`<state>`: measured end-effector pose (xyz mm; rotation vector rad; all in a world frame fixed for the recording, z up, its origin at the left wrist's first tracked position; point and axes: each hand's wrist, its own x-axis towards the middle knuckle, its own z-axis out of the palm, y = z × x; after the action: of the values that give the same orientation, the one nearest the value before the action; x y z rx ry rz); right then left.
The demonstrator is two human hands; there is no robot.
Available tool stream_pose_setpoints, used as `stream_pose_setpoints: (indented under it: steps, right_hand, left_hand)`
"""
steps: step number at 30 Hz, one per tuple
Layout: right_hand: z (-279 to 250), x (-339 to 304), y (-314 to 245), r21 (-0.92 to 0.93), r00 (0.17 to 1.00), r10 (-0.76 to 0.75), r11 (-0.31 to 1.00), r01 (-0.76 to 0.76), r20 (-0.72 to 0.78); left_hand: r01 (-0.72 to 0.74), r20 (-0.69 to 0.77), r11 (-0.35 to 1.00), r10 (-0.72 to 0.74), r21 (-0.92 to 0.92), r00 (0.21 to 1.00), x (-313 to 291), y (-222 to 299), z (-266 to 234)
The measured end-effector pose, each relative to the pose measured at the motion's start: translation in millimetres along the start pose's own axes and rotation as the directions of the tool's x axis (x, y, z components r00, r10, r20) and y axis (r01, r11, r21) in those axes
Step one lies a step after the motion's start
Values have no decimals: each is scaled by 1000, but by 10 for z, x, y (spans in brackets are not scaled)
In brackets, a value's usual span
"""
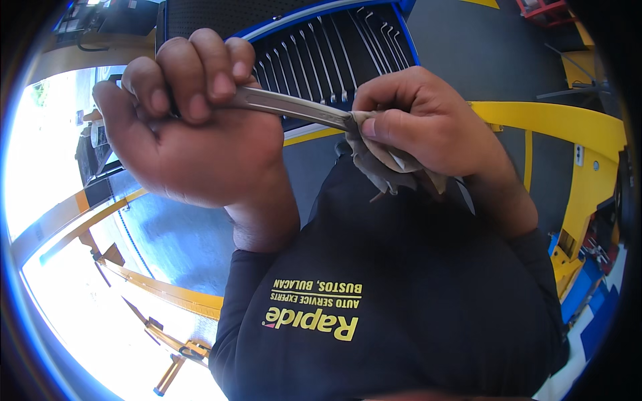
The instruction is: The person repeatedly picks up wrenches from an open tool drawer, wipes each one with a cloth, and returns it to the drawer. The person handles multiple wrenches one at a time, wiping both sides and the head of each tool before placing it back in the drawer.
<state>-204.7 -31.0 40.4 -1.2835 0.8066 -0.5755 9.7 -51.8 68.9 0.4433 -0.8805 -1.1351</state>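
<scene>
A long metal wrench [291, 105] is held up crosswise in front of my chest. My left hand [200, 130], palm turned up, has its fingers curled round one end, which they hide. At the other end my right hand [428, 123] pinches a crumpled grey-beige rag [384, 160] against the metal, thumb on top. The rag covers that tip and hangs down in folds. Beyond both hands lies an open blue tool drawer [287, 27] with a row of wrenches [307, 63] set in its dark liner.
A yellow steel lift arm [555, 120] curves along the right side. More yellow metal parts [167, 294] stand at the lower left in bright glare. Dark grey floor [461, 47] shows past the drawer, with a red frame [542, 10] at the far right.
</scene>
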Motion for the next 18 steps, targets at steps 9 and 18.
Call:
stream_pose_setpoints:
  steps: [9, 18]
  right_hand:
    - [-44, 68, 17, -162, 992, -101, 983, 86, -81]
    - [14, 53, 105, -144, 985, -140, 982, 124, -103]
  left_hand:
    - [-76, 118, 993, 65, 89, 991, 22, -117, 11]
    - [-175, 169, 967, 144, 188, 975, -84, -98, 71]
